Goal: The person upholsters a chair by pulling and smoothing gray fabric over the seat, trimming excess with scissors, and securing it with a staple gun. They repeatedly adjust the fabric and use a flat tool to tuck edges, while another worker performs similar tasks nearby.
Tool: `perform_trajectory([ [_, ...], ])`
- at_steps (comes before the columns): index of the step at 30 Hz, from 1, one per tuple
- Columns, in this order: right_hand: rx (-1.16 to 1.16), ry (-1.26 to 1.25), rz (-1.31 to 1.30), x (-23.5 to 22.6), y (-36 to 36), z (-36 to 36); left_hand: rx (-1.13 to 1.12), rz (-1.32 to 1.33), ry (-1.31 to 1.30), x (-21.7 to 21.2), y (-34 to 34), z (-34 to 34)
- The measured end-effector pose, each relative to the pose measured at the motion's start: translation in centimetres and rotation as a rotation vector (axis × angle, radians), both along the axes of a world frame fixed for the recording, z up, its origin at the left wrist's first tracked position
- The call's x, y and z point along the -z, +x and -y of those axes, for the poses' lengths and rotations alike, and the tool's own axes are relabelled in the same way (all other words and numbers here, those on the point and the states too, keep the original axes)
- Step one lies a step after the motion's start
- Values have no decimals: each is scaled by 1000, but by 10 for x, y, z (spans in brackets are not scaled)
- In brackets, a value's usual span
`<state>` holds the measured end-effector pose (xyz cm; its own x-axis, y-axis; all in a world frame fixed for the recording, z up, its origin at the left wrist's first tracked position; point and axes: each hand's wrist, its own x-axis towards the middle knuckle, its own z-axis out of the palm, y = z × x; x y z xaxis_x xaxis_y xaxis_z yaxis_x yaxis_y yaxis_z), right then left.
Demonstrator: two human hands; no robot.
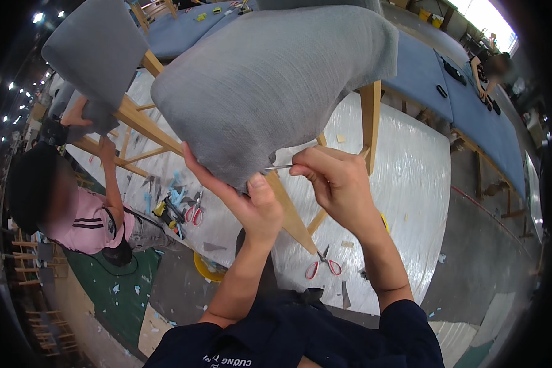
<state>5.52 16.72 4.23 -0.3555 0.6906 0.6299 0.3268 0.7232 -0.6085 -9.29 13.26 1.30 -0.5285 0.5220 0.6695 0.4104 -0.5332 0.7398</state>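
A wooden chair with a grey fabric seat [257, 92] fills the middle of the view, its seat corner toward me. My left hand [251, 205] grips that corner, fingers stretched along the fabric's side and thumb pressed near its lower edge. Just right of the thumb, my right hand [337, 184] pinches a thin metal tool [280, 167], whose tip reaches the fabric edge. The tool's exact kind is hidden by my fingers. A wooden chair leg [293, 218] slopes down below the corner.
Red-handled scissors [323, 265] lie on the plastic-wrapped table [405, 227]; a second pair [194, 212] lies left among fabric scraps. A person in pink [89, 224] handles another grey chair [95, 49] at left. Blue-topped tables [484, 138] stand right, with another person [487, 70] behind.
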Motion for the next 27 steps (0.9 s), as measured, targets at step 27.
perform_trajectory([
  [27, -39, -219, -11, -12, -17, 30, 401, 198, 96, 6, -17, 3],
])
